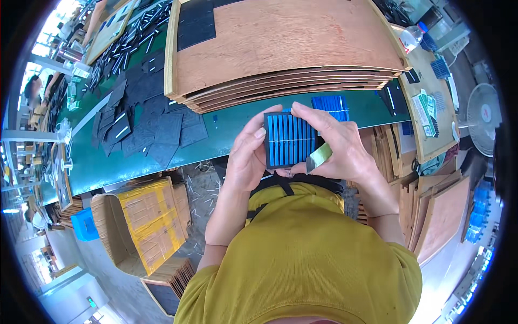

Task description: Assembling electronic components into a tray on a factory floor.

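hands meet over a small square solar cell panel (288,139), blue with thin pale lines and a dark border, held up in front of the person's chest above the near edge of the green worktable (226,135). the left hand (247,156) closes on the panel's left edge, thumb along the top left corner and fingers curled behind it. the right hand (340,146) closes on the right side, its forefinger lying across the top edge and its thumb low on the right; a short strip of shiny greenish tape (319,156) sticks out beside that thumb at the panel's lower right corner. both grips are narrow, pinching the panel between them, so it sits flat between the two hands with its face toward the camera.

just beyond the panel, another blue solar cell (330,105) lies on the table. behind it stands a stack of plywood boards (286,43). to the left, dark grey square sheets (145,124) are scattered over the green surface. a yellow-topped cardboard box (145,221) sits on the floor at lower left, and a fan (483,121) stands at far right.
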A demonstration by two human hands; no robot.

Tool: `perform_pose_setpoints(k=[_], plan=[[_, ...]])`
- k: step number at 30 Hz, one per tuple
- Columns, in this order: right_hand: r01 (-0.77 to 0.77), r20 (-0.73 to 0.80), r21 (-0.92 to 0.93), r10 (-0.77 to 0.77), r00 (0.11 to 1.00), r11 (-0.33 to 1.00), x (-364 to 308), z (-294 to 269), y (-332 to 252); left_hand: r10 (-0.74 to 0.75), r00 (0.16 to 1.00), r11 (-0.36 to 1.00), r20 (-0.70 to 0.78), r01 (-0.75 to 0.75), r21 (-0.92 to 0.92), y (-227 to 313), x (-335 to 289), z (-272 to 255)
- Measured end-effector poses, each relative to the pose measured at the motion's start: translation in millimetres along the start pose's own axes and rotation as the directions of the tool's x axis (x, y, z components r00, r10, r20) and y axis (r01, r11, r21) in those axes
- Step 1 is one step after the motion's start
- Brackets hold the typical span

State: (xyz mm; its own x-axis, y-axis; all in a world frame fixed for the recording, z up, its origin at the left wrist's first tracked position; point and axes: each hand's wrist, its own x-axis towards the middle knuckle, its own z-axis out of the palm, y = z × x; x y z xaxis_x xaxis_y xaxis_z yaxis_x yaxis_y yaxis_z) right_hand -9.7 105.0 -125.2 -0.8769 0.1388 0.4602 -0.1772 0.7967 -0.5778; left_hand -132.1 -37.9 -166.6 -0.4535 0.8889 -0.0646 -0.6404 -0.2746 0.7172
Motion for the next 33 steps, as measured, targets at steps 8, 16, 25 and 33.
perform_pose_setpoints(k=[8,16,25,33], plan=[[-0.084,-0.077,0.088,0.091,0.993,0.993,2.4,-16.4,0.5,-0.019,1.0,1.0,0.015,0.019,-0.006,2.9,-2.9,-5.0],[-0.188,-0.131,-0.237,0.16,0.978,0.953,6.6,-23.3,33.3,-0.119,0.99,0.992,0.077,0.122,-0.033,5.8,-5.3,-3.6],[-0.1,-0.051,-0.271,0.09,0.995,0.957,10.9,-22.8,29.0,-0.187,0.98,0.982,0.066,0.186,0.023,4.5,-4.8,-1.8],[-0.1,-0.098,-0.232,0.079,0.992,0.968,9.6,-23.4,29.0,-0.201,0.977,0.98,0.07,0.199,0.023,4.2,-3.5,-2.2]])
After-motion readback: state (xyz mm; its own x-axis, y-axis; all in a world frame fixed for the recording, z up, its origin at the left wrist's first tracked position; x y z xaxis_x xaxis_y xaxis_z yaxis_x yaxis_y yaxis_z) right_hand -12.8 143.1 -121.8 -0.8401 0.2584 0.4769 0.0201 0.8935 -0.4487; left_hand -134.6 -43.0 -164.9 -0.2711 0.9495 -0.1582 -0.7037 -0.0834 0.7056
